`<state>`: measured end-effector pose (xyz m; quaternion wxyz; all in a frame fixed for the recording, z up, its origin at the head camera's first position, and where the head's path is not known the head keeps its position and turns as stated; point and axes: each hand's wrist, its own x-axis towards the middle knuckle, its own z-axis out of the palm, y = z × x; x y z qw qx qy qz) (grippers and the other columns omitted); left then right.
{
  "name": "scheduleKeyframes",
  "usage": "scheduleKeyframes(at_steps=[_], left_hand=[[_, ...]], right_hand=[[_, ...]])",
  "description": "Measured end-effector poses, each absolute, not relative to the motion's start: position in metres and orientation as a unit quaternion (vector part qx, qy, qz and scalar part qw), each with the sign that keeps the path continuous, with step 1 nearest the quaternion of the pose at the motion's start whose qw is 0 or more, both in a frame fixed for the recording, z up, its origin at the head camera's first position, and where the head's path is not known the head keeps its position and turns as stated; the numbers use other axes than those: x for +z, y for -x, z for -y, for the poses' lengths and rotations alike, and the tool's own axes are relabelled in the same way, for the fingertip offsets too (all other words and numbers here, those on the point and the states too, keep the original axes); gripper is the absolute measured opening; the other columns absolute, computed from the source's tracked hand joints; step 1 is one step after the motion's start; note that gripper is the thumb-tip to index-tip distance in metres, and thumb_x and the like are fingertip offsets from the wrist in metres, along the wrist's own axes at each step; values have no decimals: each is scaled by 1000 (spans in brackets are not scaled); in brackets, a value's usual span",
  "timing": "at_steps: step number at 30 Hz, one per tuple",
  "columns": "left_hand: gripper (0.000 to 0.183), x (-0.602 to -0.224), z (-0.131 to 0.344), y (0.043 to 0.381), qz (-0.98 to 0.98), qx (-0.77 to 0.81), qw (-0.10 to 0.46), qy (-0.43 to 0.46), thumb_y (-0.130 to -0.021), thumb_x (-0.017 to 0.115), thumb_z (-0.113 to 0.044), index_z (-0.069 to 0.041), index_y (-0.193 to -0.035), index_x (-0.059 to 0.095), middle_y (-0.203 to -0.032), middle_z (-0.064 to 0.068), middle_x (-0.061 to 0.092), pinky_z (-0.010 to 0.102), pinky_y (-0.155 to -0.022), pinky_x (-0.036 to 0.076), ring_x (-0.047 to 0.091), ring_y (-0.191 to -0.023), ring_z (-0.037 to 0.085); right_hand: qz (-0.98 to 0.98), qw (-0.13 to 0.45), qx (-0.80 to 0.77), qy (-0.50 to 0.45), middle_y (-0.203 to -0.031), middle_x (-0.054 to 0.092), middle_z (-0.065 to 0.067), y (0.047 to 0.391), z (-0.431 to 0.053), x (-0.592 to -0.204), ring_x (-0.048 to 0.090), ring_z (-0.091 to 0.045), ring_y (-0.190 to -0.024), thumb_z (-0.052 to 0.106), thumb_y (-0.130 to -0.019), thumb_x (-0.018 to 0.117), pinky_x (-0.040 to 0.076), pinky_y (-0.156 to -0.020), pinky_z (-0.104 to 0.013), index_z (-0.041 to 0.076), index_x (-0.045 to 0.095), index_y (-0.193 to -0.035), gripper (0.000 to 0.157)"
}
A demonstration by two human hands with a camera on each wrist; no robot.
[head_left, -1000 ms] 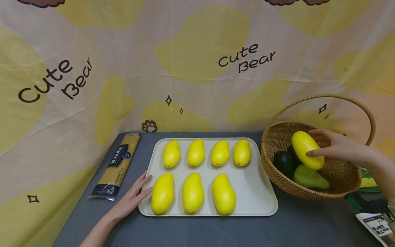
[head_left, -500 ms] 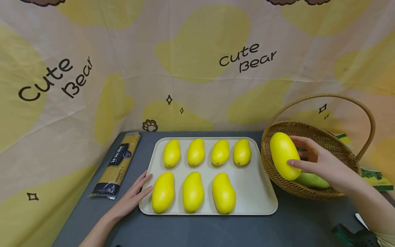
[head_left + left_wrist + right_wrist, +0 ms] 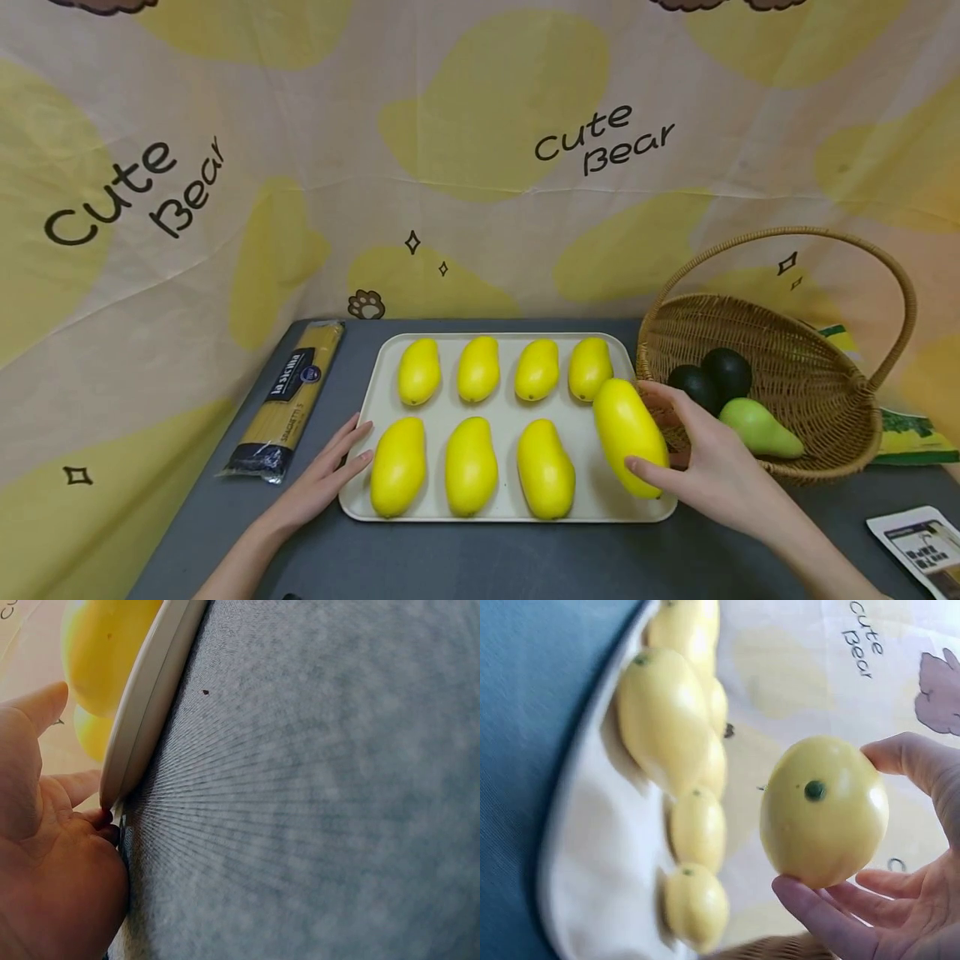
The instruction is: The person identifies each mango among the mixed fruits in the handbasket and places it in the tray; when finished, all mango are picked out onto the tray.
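Note:
My right hand [image 3: 693,462] holds a yellow mango [image 3: 630,437] between thumb and fingers, over the right front part of the cream tray [image 3: 600,508]. The right wrist view shows this mango [image 3: 821,817] end-on, raised above the tray, its dark stem spot facing the camera. Several more mangoes [image 3: 478,369] lie in a back row on the tray, and 3 others [image 3: 470,467] form a front row. At the tray's left edge rests my left hand [image 3: 322,471], fingers extended. The left wrist view has its fingertips right at the tray's rim [image 3: 146,697].
A wicker basket [image 3: 832,400] with a tall handle stands to the right, holding two dark avocados [image 3: 726,372] and a green pear [image 3: 757,427]. Left of the tray lies a spaghetti packet [image 3: 288,400]. A printed pouch [image 3: 926,546] is at the right edge.
My right hand has carried the mango out of the basket, leftward and down over the tray's right front. The avocados and pear in the basket now show fully. My left hand has stayed put.

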<state>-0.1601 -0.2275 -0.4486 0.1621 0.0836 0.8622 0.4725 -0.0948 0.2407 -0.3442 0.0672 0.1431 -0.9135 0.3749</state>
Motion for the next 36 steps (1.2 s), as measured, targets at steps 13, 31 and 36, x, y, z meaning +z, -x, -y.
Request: scheduleKeyframes(at_steps=[13,31,36], left_hand=[[68,-451,228,161,-862,473,163,-82,-101,47,-45,-9,-155,26,-163,14,-1,68,-109,3,-2,-147,39],[68,-451,228,161,-860,478,164,-80,-101,46,-45,-9,-155,25,-163,13,-1,67,-110,4,-2,-147,38],[67,-452,228,162,-858,479,164,-81,-102,46,-44,-9,-155,25,-163,13,-1,67,-110,4,-3,-147,38]], right_hand=[[943,53,308,-115,-114,58,-8,100,-224,-391,60,-19,-94,36,-73,85,52,-62,-25,5,45,-137,82],[956,47,278,-83,-113,59,-10,107,-223,-409,61,-20,-92,41,-75,83,52,-72,-37,4,48,-135,78],[959,48,268,-78,-118,58,-11,108,-223,-410,61,-21,-92,48,-76,81,53,-73,-39,6,49,-134,79]])
